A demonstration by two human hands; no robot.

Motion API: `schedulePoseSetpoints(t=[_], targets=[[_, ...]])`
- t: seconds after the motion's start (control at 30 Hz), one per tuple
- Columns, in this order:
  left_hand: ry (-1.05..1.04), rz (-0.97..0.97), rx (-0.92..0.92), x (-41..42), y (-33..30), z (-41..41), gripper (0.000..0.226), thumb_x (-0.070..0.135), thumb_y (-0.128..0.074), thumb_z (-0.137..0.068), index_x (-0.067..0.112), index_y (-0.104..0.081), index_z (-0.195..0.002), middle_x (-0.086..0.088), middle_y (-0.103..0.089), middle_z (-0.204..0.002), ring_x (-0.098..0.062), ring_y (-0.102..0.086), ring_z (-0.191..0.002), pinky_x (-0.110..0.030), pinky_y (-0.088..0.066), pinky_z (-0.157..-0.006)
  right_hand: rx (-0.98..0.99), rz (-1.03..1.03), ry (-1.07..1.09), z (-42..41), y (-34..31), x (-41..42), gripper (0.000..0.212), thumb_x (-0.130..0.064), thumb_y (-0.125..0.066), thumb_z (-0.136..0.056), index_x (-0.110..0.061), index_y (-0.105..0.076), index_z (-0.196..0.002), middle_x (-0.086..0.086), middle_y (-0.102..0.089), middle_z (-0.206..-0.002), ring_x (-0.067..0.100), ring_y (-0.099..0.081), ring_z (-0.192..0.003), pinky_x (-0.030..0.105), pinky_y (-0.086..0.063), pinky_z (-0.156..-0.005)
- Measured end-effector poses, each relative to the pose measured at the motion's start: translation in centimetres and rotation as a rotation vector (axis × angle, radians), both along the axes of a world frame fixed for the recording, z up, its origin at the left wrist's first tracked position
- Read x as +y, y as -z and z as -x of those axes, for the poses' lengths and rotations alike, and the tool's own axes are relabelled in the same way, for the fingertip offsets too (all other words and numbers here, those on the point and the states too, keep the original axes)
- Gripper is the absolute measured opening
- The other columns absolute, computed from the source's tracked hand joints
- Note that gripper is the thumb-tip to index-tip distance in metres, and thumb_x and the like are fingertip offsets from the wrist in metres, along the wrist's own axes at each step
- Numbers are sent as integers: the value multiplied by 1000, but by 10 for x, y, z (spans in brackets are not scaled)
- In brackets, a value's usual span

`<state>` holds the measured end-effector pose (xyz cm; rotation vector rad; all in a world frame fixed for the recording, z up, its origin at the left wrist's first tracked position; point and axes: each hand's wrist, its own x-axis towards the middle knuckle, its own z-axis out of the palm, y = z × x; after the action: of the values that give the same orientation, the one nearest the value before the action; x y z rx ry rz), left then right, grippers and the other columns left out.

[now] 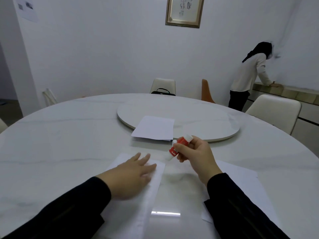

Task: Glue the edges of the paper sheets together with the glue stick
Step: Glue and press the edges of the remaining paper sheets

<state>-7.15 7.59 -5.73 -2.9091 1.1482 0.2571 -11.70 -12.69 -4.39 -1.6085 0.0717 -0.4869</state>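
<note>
Hands in black sleeves work at a round white marble table [51, 135], seen from a head camera looking down. At about 8 o'clock in the view, the left hand [133, 176] lies flat with fingers straight and spread, pressing on a white paper sheet [146, 204] that runs down toward the near edge. Toward 5 o'clock, a second paper sheet [241, 183] lies partly under the right forearm, with a bare strip of table between the two sheets. Just right of centre, the right hand [198, 157] is raised above that strip, fingers curled round a red and white glue stick [179, 145] held tilted, its lower white end pointing down toward the left sheet's top corner. Toward 12 o'clock from the hands, a small stack of paper [153, 128] overhangs the rim of a round turntable [215, 121]. At 2 o'clock, a person in a white top [248, 75] leans on a counter by the wall.
</note>
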Motion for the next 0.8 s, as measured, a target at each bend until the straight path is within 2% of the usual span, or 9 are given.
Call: schedulePoseSetpoints(t=[0.03, 0.1, 0.2, 0.27, 0.43, 0.53, 0.63, 0.8], targets=[[1, 57, 88, 4, 1, 0, 50, 28, -24, -101, 31, -14, -150, 6, 3, -160, -16, 6, -148, -34, -1, -120, 4, 56, -14, -1, 1, 2, 10, -3, -70, -80, 1, -65, -87, 11, -66, -68, 19, -57, -52, 27, -48, -52], [-7, 98, 76, 5, 6, 6, 51, 30, -19, -102, 35, -2, -150, 9, 9, -160, -11, 9, -147, -28, 4, -118, 13, 156, -33, -4, 4, 8, 9, -3, -71, -78, -5, -65, -85, 16, -69, -73, 21, -60, -58, 31, -52, -57], [-86, 134, -44, -4, 18, 16, 53, 33, -15, -101, 30, 2, -151, 7, 9, -160, -12, 6, -148, -29, 1, -118, 6, 249, -17, -7, 10, 15, 14, -10, -73, -75, -22, -65, -79, 18, -72, -82, 31, -62, -67, 43, -55, -68], [-133, 164, -74, -7, 20, 18, 54, 35, -16, -100, 29, 0, -151, 8, 6, -160, -11, 3, -148, -30, -3, -119, 2, 295, -7, -7, 13, 17, 14, -13, -74, -74, -23, -66, -80, 14, -71, -83, 37, -63, -74, 48, -55, -74], [-130, 212, -51, -3, 22, 14, 55, 41, -19, -98, 33, -3, -150, 11, 4, -160, -8, 3, -147, -29, -3, -119, 27, 388, -96, -9, 17, 22, 21, -14, -73, -75, -30, -66, -87, 3, -72, -86, 23, -69, -87, 44, -54, -87], [-129, 218, -6, -3, 22, 13, 55, 40, -18, -98, 33, -1, -150, 12, 6, -160, -7, 6, -147, -28, 1, -119, 50, 423, -104, -9, 16, 24, 17, -14, -70, -75, -26, -64, -86, 5, -71, -86, 23, -66, -81, 44, -54, -82], [-120, 223, 12, -2, 21, 12, 54, 37, -17, -99, 33, -1, -150, 12, 6, -160, -6, 6, -147, -28, 2, -119, 78, 397, -178, -5, 9, 25, 13, -7, -70, -75, -17, -65, -82, 11, -73, -81, 16, -62, -67, 34, -53, -67], [-99, 196, 26, -1, 18, 7, 52, 32, -15, -100, 33, 1, -150, 11, 7, -160, -8, 6, -147, -29, 2, -119, 124, 368, -396, 8, -6, 24, 11, 5, -71, -71, 0, -67, -80, 19, -72, -79, 21, -60, -66, 28, -46, -56]])
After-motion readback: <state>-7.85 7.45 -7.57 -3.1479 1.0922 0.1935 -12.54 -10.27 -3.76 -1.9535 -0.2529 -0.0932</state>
